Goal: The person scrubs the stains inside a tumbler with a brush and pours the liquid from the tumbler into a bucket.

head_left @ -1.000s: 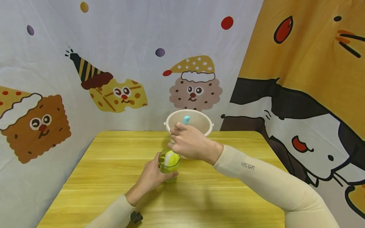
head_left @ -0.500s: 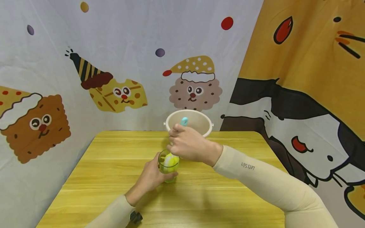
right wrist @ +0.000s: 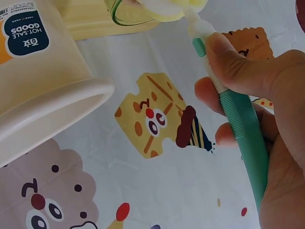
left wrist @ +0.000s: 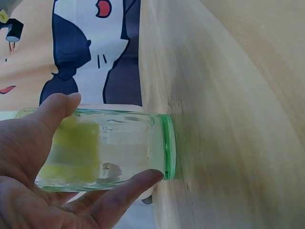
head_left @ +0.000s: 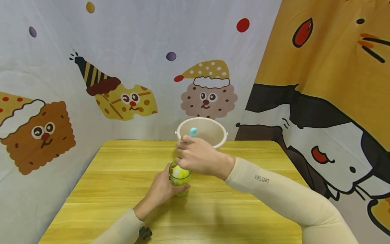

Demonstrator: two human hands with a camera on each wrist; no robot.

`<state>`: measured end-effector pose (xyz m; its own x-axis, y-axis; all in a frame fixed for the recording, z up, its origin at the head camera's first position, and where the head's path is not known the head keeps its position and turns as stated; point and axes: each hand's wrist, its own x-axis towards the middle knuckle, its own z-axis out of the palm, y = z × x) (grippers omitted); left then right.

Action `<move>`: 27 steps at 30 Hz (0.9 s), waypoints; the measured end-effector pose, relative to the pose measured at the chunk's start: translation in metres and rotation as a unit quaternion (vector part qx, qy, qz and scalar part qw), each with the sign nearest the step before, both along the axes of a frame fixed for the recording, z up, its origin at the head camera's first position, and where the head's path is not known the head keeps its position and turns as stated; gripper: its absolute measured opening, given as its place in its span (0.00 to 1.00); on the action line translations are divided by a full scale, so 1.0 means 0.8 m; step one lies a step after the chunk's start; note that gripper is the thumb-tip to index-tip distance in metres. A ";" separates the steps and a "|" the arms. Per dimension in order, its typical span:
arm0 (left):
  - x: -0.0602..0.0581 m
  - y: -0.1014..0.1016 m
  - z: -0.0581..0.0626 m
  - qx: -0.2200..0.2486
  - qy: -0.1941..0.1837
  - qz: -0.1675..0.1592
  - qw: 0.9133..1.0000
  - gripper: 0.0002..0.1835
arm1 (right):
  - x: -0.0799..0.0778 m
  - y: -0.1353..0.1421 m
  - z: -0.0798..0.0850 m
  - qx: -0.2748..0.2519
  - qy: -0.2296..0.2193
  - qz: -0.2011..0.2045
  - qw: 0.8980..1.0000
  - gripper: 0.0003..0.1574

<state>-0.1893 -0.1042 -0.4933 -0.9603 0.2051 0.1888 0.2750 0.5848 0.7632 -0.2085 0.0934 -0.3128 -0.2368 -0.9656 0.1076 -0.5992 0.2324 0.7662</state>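
Note:
My left hand (head_left: 161,185) grips a clear greenish drinking glass (left wrist: 128,138) upright, its base at the tabletop. Inside the glass sits the yellow-and-white sponge head (head_left: 180,173) of a cup brush; in the left wrist view it shows blurred through the wall, short of the bottom. Above the rim, my right hand (head_left: 202,158) holds the brush by its turquoise handle (right wrist: 245,129), whose tip (head_left: 193,131) sticks up past the fingers. The right wrist view shows thumb and fingers wrapped round the handle, near its white neck (right wrist: 200,28).
Behind the hands, at the table's far edge, stands a cream bucket (head_left: 213,130) with a label (right wrist: 28,31). The wooden table (head_left: 243,210) spreads around. A small dark object (head_left: 145,233) lies by the left forearm. Cartoon-printed cloth (head_left: 131,40) hangs behind.
The right hand and brush handle have shifted slightly left and down. The sponge head has moved left inside the glass. My left hand and the glass have stayed in place.

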 end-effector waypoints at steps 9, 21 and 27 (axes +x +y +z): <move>0.000 0.000 0.001 0.016 -0.004 -0.004 1.000 0.47 | 0.003 -0.007 -0.002 -0.003 0.027 0.017 0.999 0.04; 0.001 0.003 -0.001 0.023 0.013 -0.006 1.000 0.50 | 0.004 -0.022 0.000 0.034 0.087 0.019 0.995 0.07; 0.000 0.003 -0.002 0.016 0.027 -0.006 1.000 0.57 | 0.001 -0.026 0.002 0.047 0.091 0.009 0.995 0.02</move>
<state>-0.1890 -0.1019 -0.4951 -0.9463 0.2092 0.2463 0.3224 0.5576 0.7649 -0.2080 0.0723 -0.3111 -0.2035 -0.9775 0.0557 -0.4530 0.1445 0.8797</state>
